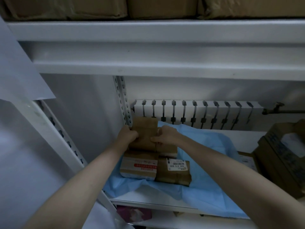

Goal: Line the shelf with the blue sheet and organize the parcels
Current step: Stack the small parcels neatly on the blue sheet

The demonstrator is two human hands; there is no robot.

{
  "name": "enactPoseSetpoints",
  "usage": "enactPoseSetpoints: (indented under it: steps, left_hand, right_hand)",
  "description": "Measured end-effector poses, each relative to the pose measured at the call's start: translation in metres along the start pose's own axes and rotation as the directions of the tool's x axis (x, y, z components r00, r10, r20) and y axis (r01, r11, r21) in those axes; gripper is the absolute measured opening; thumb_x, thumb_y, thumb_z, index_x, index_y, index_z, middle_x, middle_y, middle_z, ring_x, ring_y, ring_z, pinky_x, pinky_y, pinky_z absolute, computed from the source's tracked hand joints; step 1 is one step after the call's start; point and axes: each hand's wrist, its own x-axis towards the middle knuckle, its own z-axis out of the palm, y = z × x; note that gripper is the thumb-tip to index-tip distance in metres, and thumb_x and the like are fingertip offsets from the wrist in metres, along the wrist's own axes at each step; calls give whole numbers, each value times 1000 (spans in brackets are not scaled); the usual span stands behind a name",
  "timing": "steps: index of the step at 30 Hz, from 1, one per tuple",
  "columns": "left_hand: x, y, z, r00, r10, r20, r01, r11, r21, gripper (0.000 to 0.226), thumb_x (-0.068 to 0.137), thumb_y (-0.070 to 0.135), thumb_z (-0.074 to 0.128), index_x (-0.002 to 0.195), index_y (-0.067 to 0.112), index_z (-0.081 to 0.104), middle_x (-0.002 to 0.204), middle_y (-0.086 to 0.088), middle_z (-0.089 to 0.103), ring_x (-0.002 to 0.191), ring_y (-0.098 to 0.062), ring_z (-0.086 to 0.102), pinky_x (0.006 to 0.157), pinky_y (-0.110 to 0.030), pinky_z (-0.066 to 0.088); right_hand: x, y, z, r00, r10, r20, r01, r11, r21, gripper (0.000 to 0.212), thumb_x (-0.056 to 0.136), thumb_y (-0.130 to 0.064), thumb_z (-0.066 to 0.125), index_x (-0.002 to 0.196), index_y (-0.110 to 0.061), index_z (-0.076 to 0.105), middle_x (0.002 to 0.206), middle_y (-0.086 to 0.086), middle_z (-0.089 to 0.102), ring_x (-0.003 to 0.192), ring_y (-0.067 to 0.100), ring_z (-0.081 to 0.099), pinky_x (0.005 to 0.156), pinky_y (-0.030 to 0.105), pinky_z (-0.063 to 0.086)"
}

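Note:
A light blue sheet (pixel 204 146) lies crumpled over the white shelf (pixel 148 202), hanging over its front edge. At the shelf's back left corner, a brown taped parcel (pixel 145 129) stands tilted up, gripped by my left hand (pixel 127 135) on its left side and my right hand (pixel 165 135) on its right side. It rests on another brown parcel (pixel 166 148) beneath. In front lie a parcel with a red and white label (pixel 139 167) and a brown parcel with a white barcode label (pixel 175 172), side by side on the sheet.
A larger cardboard box with blue print (pixel 280 156) stands on the shelf's right end, a flat box (pixel 245 160) beside it. A white radiator (pixel 198 111) runs behind the shelf. A perforated upright (pixel 123 100) stands at the back left. Brown parcels (pixel 99 7) fill the upper shelf.

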Motion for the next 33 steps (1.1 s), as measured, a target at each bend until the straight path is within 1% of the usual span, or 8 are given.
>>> enactPoseSetpoints:
  steps: [2, 6, 9, 11, 15, 21, 26, 33]
  left_hand:
    - [-6, 0, 1, 999, 12, -44, -10, 999, 35, 12, 86, 0, 52, 83, 11, 50, 85, -9, 51, 74, -20, 51, 65, -28, 41]
    - [-18, 11, 9, 965, 185, -186, -124, 948, 295, 45, 83, 10, 53, 127, 6, 46, 123, -15, 49, 112, -31, 51, 86, -32, 46]
    - [-37, 31, 32, 901, 386, -196, -318, 898, 305, 27, 83, 12, 54, 109, 5, 58, 103, -6, 59, 101, -25, 57, 72, -23, 46]
    - [-59, 49, 58, 877, 457, -145, -413, 874, 255, 31, 88, 10, 56, 119, 7, 55, 104, -2, 58, 102, -19, 56, 70, -17, 42]
    - [-98, 77, 112, 866, 500, -14, -491, 855, 165, 49, 89, 6, 55, 137, 10, 45, 136, -9, 50, 120, -20, 50, 85, -22, 41]
    - [-152, 108, 205, 877, 465, 123, -476, 876, 83, 48, 88, 6, 55, 136, 10, 47, 131, -10, 53, 96, -18, 54, 61, -14, 44]
    - [-191, 122, 264, 883, 412, 226, -427, 904, 20, 51, 91, 11, 55, 141, 12, 42, 141, -7, 47, 117, -21, 51, 87, -26, 42]
    - [-233, 127, 325, 916, 265, 302, -254, 964, -75, 40, 91, 11, 57, 130, 15, 50, 120, -5, 51, 97, -18, 49, 81, -27, 44]
  right_hand:
    - [-4, 4, -1, 999, -19, -47, 19, 1000, -2, 40, 91, -42, 62, 64, -13, 56, 63, 0, 55, 58, 8, 50, 56, 21, 39]
    - [-21, 17, -27, 976, 2, -216, 26, 992, 125, 31, 95, -27, 56, 71, -8, 63, 66, 3, 60, 56, 9, 52, 49, 17, 40]
    - [-40, 40, -51, 918, 15, -396, 57, 984, 170, 16, 91, -13, 56, 76, -11, 61, 80, 5, 64, 75, 18, 63, 65, 25, 51]
    - [-63, 57, -67, 867, 17, -498, 71, 985, 158, 11, 92, -14, 55, 87, -9, 64, 88, 9, 67, 84, 23, 65, 72, 31, 52]
    - [-118, 90, -94, 773, -13, -634, 18, 1000, 1, 27, 93, -21, 52, 68, -10, 52, 68, 6, 57, 75, 29, 61, 60, 33, 42]
    - [-208, 148, -136, 656, -94, -749, -238, 916, -323, 33, 92, -18, 53, 125, -15, 51, 123, 10, 57, 109, 30, 55, 73, 36, 47]
    - [-261, 199, -161, 523, -159, -837, -394, 826, -403, 53, 81, -27, 68, 126, -6, 50, 120, 19, 55, 107, 38, 53, 74, 40, 49]
    - [-305, 251, -183, 791, 51, -609, -411, 782, -469, 78, 79, -66, 60, 137, -20, 36, 132, 15, 47, 117, 36, 50, 84, 39, 48]
